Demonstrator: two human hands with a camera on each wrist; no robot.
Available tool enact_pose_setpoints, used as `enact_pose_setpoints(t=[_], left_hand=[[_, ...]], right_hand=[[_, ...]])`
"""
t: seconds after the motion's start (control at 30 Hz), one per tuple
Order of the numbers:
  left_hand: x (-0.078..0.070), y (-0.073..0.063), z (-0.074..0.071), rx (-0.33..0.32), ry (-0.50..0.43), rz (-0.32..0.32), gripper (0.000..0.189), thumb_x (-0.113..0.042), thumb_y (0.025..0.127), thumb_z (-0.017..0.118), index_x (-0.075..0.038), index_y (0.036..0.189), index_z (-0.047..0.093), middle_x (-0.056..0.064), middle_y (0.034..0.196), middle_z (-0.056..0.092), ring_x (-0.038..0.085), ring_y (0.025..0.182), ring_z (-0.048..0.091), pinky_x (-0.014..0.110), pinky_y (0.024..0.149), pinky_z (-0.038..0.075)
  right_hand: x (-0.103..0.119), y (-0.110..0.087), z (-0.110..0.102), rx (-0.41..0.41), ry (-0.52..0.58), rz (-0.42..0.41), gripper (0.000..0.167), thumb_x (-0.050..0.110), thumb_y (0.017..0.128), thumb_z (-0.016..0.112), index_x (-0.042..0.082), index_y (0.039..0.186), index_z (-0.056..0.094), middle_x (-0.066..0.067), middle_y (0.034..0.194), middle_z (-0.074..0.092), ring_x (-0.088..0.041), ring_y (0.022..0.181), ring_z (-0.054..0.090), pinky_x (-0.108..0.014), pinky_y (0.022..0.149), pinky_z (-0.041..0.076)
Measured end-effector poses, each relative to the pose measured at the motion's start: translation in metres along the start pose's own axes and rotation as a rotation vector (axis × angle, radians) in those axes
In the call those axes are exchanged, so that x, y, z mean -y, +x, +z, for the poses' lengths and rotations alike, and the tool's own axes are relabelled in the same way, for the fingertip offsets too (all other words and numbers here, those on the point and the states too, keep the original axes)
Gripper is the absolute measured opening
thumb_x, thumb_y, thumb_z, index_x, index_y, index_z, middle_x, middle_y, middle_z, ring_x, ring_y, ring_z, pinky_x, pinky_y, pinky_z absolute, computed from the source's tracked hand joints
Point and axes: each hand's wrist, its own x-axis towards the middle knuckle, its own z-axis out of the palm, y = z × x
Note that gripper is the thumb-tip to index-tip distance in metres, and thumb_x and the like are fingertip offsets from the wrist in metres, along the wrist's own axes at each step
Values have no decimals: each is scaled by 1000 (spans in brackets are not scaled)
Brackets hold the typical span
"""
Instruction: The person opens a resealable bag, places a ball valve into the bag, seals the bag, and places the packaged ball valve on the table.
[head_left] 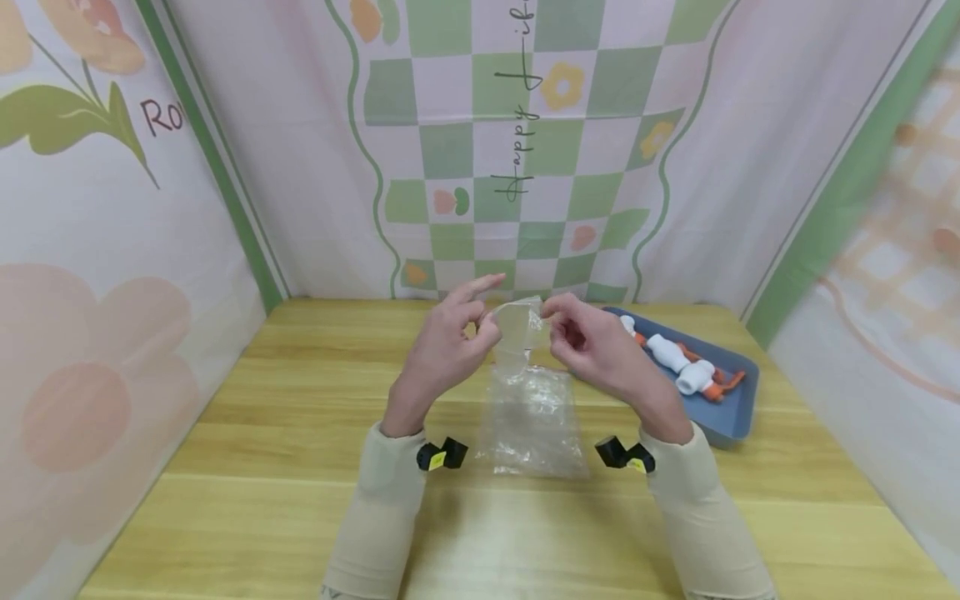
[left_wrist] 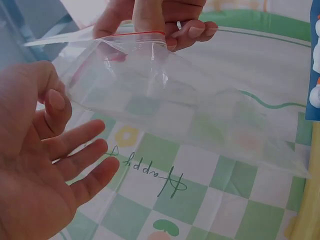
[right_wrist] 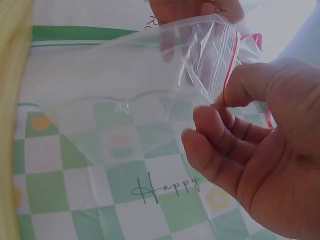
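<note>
A clear zip bag [head_left: 517, 333] with a red line [left_wrist: 135, 34] along its mouth is stretched between my two hands over the table. My left hand [head_left: 455, 333] pinches one edge of the bag with thumb and index finger, its other fingers spread away. On the other side, my right hand [head_left: 600, 346] pinches the mouth near the red line [right_wrist: 231, 65], with the remaining fingers curled. Between the hands the film is creased, and in the wrist views the bag tapers off towards the table. Below it in the head view, clear plastic [head_left: 534, 425] spreads shiny over the wood.
A blue tray [head_left: 738, 421] stands at the right of the wooden table [head_left: 262, 500], holding several white and orange objects [head_left: 693, 375]. Patterned cloth [head_left: 495, 150] hangs behind the table and along both sides.
</note>
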Motion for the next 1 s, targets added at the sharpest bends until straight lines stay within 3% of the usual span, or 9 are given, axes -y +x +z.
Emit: enact_pose_setpoints(t=[0.1,0.33,0.43,0.53,0.57,0.67,0.77,0.87,1.0], left_hand=[[-2,0,-3,7,-74,-21,32,-2,87,50,-11,57,45,4,137,61,6,47,46,19,41,26],[-6,-2,-7,10,-108,-109,32,-4,87,46,-12,56,41,5,119,72,6,41,18,18,38,21],[-6,-2,-7,16,-102,-101,32,-4,87,47,-12,56,42,4,118,72,5,39,23,19,38,21],[-7,-2,-5,24,-93,-37,34,-4,88,47,-12,56,42,2,119,71,6,38,29,19,39,22],[-7,-2,-4,29,-95,-9,34,-3,88,47,-12,56,42,1,120,71,5,42,41,19,39,22],[-8,-2,0,46,-111,80,35,-3,90,48,-13,56,44,1,122,70,5,76,67,19,39,23],[-9,-1,6,65,-126,144,34,-3,91,49,-12,58,46,4,123,70,11,123,60,18,41,28],[-11,-1,11,75,-106,194,33,-3,92,49,-11,60,47,8,122,70,17,122,61,16,48,35],[-14,0,16,64,-42,246,32,-5,94,50,-11,63,47,10,119,71,16,96,68,16,54,39]], right_hand=[[2,-1,-1,4,13,-84,29,-9,88,56,7,112,61,4,76,49,-3,58,40,-16,53,37],[5,-3,-6,134,-12,-201,43,-15,85,53,14,111,71,6,75,44,1,58,32,-15,52,32],[6,-3,-6,174,-47,-158,38,-11,88,53,13,111,72,7,74,46,2,57,31,-16,50,33],[5,-3,-5,180,-69,-84,30,-6,91,53,10,107,72,6,74,55,3,54,35,-17,50,36],[5,-3,-5,180,-73,-60,27,-4,93,53,9,107,72,6,75,59,3,54,38,-18,50,37],[3,-2,-4,171,-66,4,23,2,97,53,9,107,72,2,81,69,3,55,48,-19,52,44],[2,-2,-4,171,-56,46,18,10,98,56,11,108,71,3,84,72,1,62,58,-21,58,50],[2,-1,-3,172,-68,90,13,19,97,62,14,106,70,6,81,69,-1,66,60,-22,63,52],[3,1,-2,158,-93,138,16,22,92,69,14,106,68,7,76,66,-1,64,59,-21,60,51]])
